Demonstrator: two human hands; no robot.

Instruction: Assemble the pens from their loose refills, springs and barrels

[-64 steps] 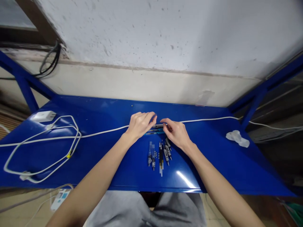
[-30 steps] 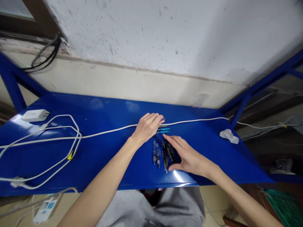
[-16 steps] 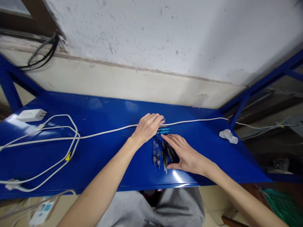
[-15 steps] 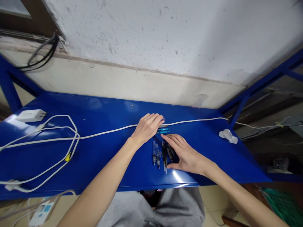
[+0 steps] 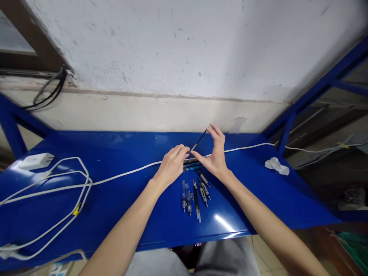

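Observation:
A dark ink pen refill [image 5: 201, 137] with a clear tail slants upward between the thumb and a fingertip of my right hand [image 5: 215, 159]. Its lower end meets the fingertips of my left hand [image 5: 171, 163], which is closed; what lies inside that hand is hidden. Blue pen parts [image 5: 193, 166] lie on the shelf just under both hands, partly covered. Nearer to me are clear pen barrels [image 5: 184, 196], several tiny clear pieces [image 5: 191, 196], dark refills [image 5: 196, 201] side by side, and grey-and-black pen front sections [image 5: 204, 190].
The blue metal shelf [image 5: 120, 209] backs onto a stained wall. A white cable [image 5: 126, 175] crosses behind the pen parts and loops at left near a white charger [image 5: 36, 161]. Crumpled white tissue [image 5: 276, 166] lies at right. Blue frame posts [image 5: 286, 126] stand at the ends.
My right hand has risen from beside the parts on the shelf and now holds a refill up against my left fingertips. The grey pen sections are uncovered. The view has shifted slightly.

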